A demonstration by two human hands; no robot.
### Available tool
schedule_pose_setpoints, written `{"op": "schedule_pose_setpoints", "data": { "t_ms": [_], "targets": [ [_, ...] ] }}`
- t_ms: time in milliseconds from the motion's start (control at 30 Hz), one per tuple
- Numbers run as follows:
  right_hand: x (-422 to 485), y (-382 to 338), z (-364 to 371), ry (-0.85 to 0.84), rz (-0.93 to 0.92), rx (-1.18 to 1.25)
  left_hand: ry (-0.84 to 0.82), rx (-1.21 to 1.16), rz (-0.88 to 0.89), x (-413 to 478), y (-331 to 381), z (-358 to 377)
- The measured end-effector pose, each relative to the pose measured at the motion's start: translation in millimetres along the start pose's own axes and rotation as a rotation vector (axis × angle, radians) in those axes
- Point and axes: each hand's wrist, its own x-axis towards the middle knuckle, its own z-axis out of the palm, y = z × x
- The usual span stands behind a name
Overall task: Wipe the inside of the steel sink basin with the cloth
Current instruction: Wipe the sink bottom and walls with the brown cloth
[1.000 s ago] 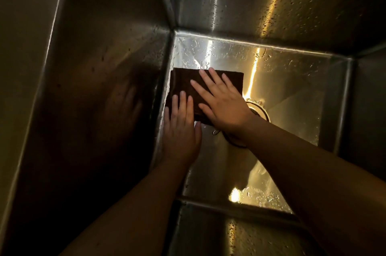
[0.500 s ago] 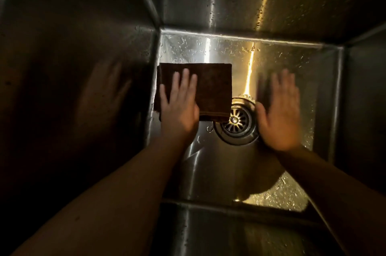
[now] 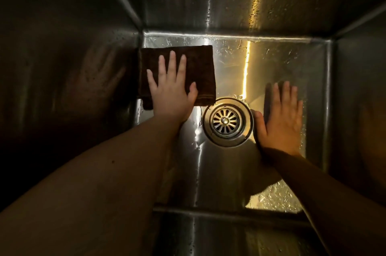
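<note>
left hand [image 3: 171, 90] flat, fingers straight, pressing folded dark-brown square cloth [image 3: 198, 67] in far-left corner of steel sink basin [image 3: 271, 63] | right hand [image 3: 281, 117] flat, empty | unwiped floor lies rightward

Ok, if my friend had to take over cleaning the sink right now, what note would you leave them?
Left hand: flat, fingers straight, pressing the brown cloth onto the floor of the sink basin.
Right hand: flat and empty on the bare floor, just right of the drain.
Cloth: folded, in the far-left corner, its near-right corner close to the drain rim.
Done: the cloth is down and ready to wipe; how much is already wiped cannot be told.
Left: water droplets dot the floor and the back wall, so the floor and walls probably need wiping.
</note>
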Motion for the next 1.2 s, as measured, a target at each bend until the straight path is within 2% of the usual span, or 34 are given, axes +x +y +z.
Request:
{"op": "schedule_pose_setpoints", "data": {
  "t_ms": [167,533,867,1200],
  "targets": [
    [1.8,2.1,4.5,0.023,0.0,-0.031,0.002,0.017,0.061,17.1,-10.3,-3.5],
    [0.6,-0.6,2.4,-0.008,-0.009,-0.08,-0.002,-0.002,0.055,30.9,-11.2,-8.7],
    [0.9,-1.3,1.3,-0.007,0.006,-0.069,-0.115,0.059,0.045,-82.4,-20.4,8.0],
    [1.4,0.3,2.1,-0.004,0.011,-0.07,-0.083,0.042,0.088,-41.5,-9.9,1.8]
  ]
}}
